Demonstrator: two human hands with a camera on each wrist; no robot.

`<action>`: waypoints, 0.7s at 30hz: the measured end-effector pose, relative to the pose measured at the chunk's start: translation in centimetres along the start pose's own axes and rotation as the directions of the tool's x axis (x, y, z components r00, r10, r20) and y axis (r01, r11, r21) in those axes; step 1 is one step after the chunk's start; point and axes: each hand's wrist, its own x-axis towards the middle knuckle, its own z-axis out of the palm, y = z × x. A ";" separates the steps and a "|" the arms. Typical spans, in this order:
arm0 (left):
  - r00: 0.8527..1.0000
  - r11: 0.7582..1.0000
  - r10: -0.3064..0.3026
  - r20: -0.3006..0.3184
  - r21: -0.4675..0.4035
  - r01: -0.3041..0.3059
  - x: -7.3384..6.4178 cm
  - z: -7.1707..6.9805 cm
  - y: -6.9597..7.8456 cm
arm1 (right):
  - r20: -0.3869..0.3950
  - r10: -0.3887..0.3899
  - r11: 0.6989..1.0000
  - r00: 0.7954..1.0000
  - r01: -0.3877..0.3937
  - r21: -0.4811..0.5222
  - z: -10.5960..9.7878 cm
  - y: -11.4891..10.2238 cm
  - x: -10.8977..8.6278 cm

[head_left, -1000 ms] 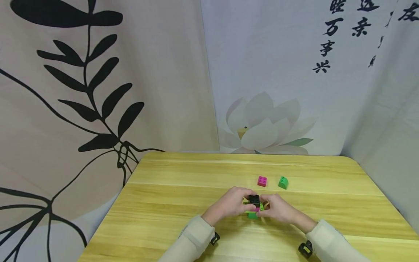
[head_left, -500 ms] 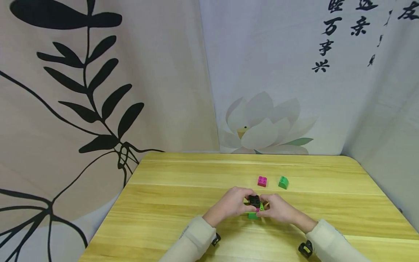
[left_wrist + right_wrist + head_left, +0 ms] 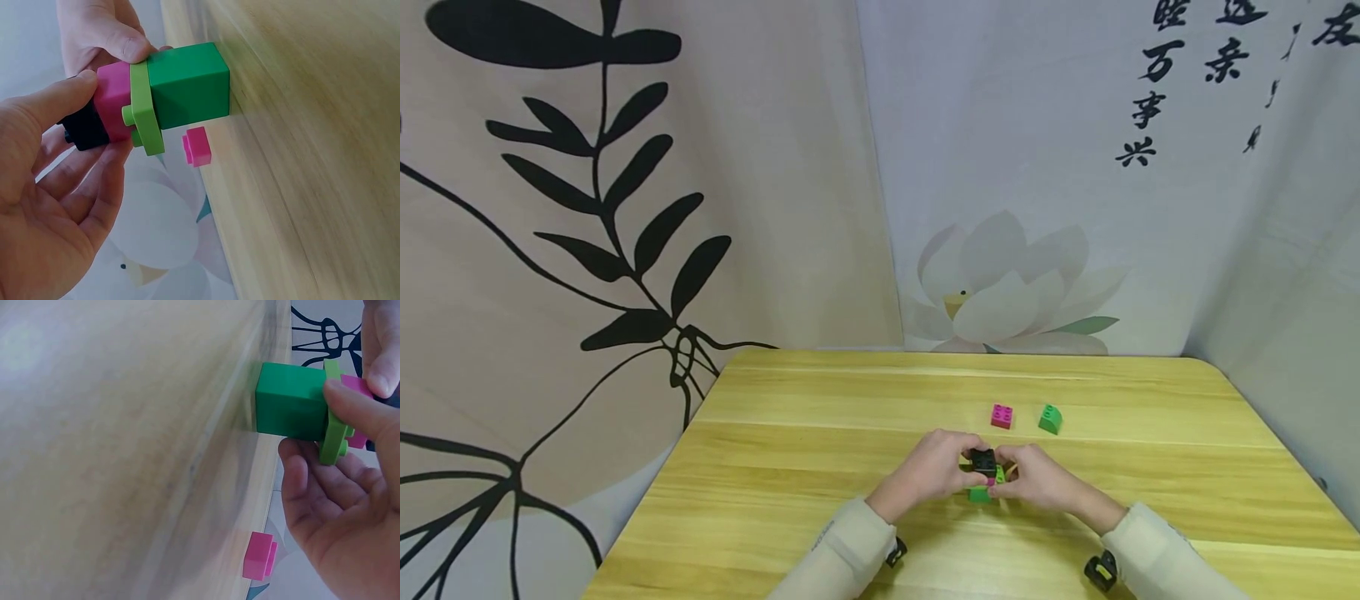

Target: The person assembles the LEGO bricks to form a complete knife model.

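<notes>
Between my two hands stands a small stack of toy building bricks. At its bottom is a green block (image 3: 189,86), with a lime green plate (image 3: 145,103) over it that juts out past one side and shows studs. Above the plate comes a pink brick (image 3: 113,94), topped by a black brick (image 3: 982,462). My left hand (image 3: 934,465) pinches the black brick at the top, its thumb lying by the seam with the pink brick. My right hand (image 3: 1037,477) grips the stack around the lime plate, thumb on one side and fingers on the other.
Behind the hands on the wooden table (image 3: 820,400) lie a loose pink brick (image 3: 1002,416) and a green brick with a curved side (image 3: 1050,418). A printed cloth backdrop (image 3: 790,167) hangs beyond the table's far edge.
The black brick and my left thumb sit slightly lower on the stack than a second ago, covering more of the pink brick. My right hand has stayed in place.
</notes>
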 end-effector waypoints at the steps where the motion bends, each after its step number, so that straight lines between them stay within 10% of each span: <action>1: 1.000 1.000 -0.003 0.001 -0.002 0.003 0.0 0.0 0.0 | 0.003 0.006 1.000 1.000 -0.006 0.000 0.0 0.0 0.0; 21: 0.998 0.996 -0.068 -0.014 -0.059 0.067 0.1 0.3 -0.1 | 0.024 0.013 1.000 1.000 -0.013 0.010 -0.2 0.1 0.2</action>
